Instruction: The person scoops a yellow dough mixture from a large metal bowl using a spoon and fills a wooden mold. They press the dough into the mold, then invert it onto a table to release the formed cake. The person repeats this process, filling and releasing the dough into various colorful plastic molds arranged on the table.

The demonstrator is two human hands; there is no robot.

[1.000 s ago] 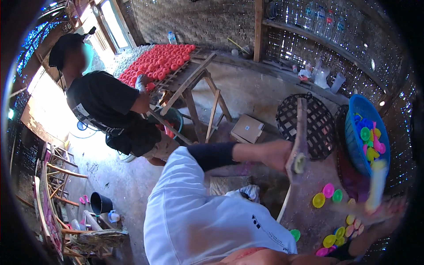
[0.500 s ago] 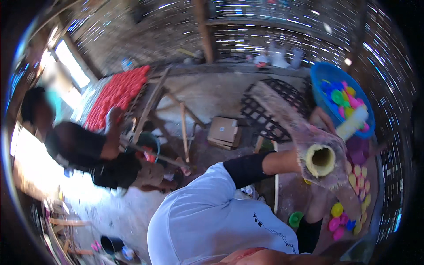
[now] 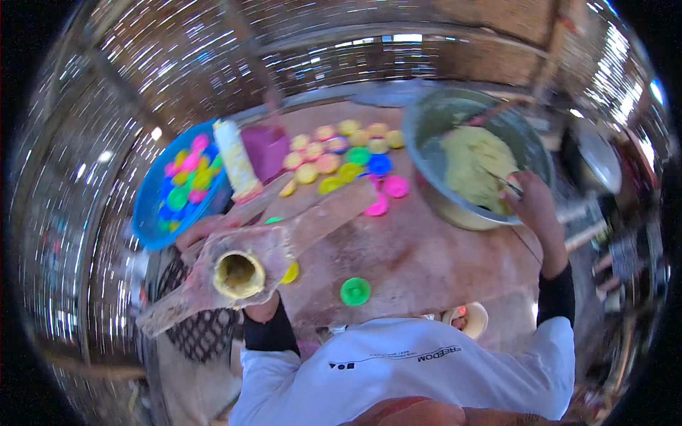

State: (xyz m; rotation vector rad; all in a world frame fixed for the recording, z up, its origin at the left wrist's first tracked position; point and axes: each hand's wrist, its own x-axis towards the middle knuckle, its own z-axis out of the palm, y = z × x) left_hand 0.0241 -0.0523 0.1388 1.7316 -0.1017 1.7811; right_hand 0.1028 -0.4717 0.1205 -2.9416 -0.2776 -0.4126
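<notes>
My left hand (image 3: 202, 231), partly hidden, is closed around a wooden press (image 3: 312, 221) with long flat arms, held tilted over the table's left side. Its round opening (image 3: 239, 275) is rimmed with pale yellow dough. Beside it, a white cylinder (image 3: 236, 157) smeared with dough stands up. Over at the right, my right hand (image 3: 534, 202) reaches over the rim of a large metal basin (image 3: 444, 192). Its fingers are closed on a thin dark utensil (image 3: 513, 187), whose end is hidden at the edge of a yellow dough mound (image 3: 479, 160).
A blue basin (image 3: 145, 213) with several coloured plastic moulds stands at left. Dough-filled moulds (image 3: 327, 163) sit in rows on the table (image 3: 426, 263). A green mould (image 3: 355, 291) lies near the front edge. A purple container (image 3: 264, 153) stands behind the press.
The view has swung right, from a co-worker and the floor to the table and dough basin. My right hand, hidden behind the press before, is now at the dough. My left hand keeps the press.
</notes>
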